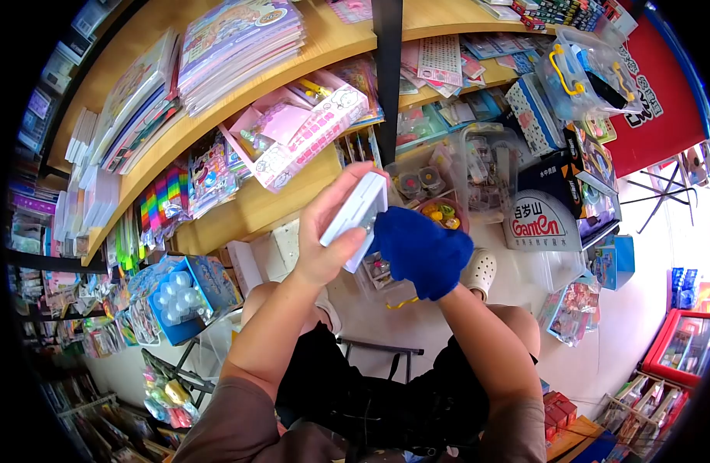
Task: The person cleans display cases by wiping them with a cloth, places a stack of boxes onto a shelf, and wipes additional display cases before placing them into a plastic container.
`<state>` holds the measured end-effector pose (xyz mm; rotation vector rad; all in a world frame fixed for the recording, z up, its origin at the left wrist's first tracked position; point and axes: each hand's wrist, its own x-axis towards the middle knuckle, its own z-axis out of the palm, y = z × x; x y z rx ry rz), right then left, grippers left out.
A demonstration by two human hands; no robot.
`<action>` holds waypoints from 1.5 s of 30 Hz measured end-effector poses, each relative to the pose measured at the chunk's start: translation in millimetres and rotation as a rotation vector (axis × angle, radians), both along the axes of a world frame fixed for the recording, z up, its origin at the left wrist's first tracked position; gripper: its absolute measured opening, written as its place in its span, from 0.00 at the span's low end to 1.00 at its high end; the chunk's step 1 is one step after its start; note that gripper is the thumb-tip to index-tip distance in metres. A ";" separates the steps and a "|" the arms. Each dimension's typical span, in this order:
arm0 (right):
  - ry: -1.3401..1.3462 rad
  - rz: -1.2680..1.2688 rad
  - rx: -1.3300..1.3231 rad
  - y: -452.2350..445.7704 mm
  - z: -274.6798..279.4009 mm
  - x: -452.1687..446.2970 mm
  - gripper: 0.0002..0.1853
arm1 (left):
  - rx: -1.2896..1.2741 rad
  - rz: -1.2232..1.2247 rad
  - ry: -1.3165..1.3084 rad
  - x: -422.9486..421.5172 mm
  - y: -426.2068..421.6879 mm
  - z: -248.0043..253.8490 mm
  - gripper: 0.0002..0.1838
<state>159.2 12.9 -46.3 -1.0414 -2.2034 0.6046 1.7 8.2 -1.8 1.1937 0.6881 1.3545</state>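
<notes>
My left hand [329, 218] is closed around a flat white box [361, 208], the thumb across its near face and the fingers behind. The box is tilted up at chest height over my knees. A fuzzy blue cloth or mitt [423, 251] covers my right hand [452, 298] down to the wrist, so its fingers are hidden. The blue fabric is right beside the box's right edge and seems to touch it. Below the hands on the floor is a clear plastic bin [376, 287] with small items, partly covered by the blue fabric.
Wooden shelves [332, 40] in front bear stacked books [239, 54] and a pink display box [312, 139]. At right stand clear tubs [490, 174], a Ganten carton [540, 220] and a yellow-handled bin [567, 77]. A blue box of clear balls [181, 297] is at left.
</notes>
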 end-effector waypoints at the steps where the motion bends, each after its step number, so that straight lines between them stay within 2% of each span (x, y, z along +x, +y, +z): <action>1: -0.059 -0.019 0.047 0.0 2.0 -0.3 0.04 | -0.002 -0.004 0.026 1.9 -1.1 0.5 0.43; 5: -0.280 -0.135 0.060 -2.3 24.9 -6.1 0.07 | -0.019 0.012 0.088 7.4 -5.0 3.8 0.42; 8: -0.033 -0.050 -0.249 -6.5 -1.8 -8.6 0.10 | -0.031 0.021 0.081 8.9 -5.2 2.4 0.42; 11: 0.467 -0.121 -0.955 -11.2 -27.7 -18.5 0.15 | -0.028 0.028 0.059 8.2 -3.5 1.6 0.42; 13: 0.062 0.090 -0.902 -10.4 26.1 -12.7 0.23 | -0.008 0.028 0.057 7.3 -3.1 -0.6 0.42; 14: -0.138 0.115 -0.613 -16.0 34.7 -16.7 0.23 | 0.007 0.030 0.065 6.0 -2.1 -0.4 0.42; 17: 0.087 0.031 -0.286 -33.8 -2.0 -28.7 0.25 | 0.012 0.030 0.083 4.4 -0.7 -1.2 0.42; 18: 0.039 0.086 -0.230 -27.7 2.5 -24.1 0.24 | -0.009 0.024 0.083 6.4 -1.8 -1.3 0.42; 20: -0.182 0.117 -0.211 -13.6 20.9 -14.4 0.21 | -0.042 0.012 0.061 7.7 -0.7 0.6 0.42; 22: -0.533 0.062 -0.300 -5.2 44.6 -4.0 0.16 | -0.080 -0.007 0.011 8.8 -0.7 1.0 0.43; 24: -0.157 -0.440 -0.358 2.3 28.1 -6.1 0.12 | -0.092 -0.016 0.016 10.6 -1.0 -2.8 0.43; 27: 0.168 -0.617 -0.192 2.3 18.0 -5.4 0.10 | -0.098 -0.005 0.025 10.5 -1.5 -3.6 0.43; 29: 0.209 -0.626 -0.152 2.1 15.0 -10.3 0.09 | -0.090 -0.007 0.016 10.4 0.6 -3.0 0.43; 32: -0.308 -0.161 0.058 -3.9 -2.0 -6.6 0.11 | -0.085 -0.007 -0.013 7.5 0.5 -4.1 0.43; 35: -0.035 -0.100 -0.295 -21.9 1.7 -10.2 0.15 | -0.094 0.008 -0.039 6.2 -2.7 -2.6 0.43; 36: -0.097 -0.030 -0.418 -22.1 34.6 -6.6 0.18 | -0.094 0.002 -0.047 5.9 -3.5 -1.6 0.43; 39: -0.058 -0.062 -0.335 -27.8 18.4 -13.2 0.17 | -0.076 -0.020 -0.067 5.4 -4.0 -1.4 0.43; 42: -0.205 -0.035 -0.363 -25.6 18.0 -13.9 0.15 | -0.065 -0.034 -0.087 7.2 -4.7 0.6 0.42; 45: -0.236 -0.055 -0.233 -23.8 30.8 -11.6 0.17 | -0.045 -0.037 -0.084 8.0 -4.2 -1.4 0.42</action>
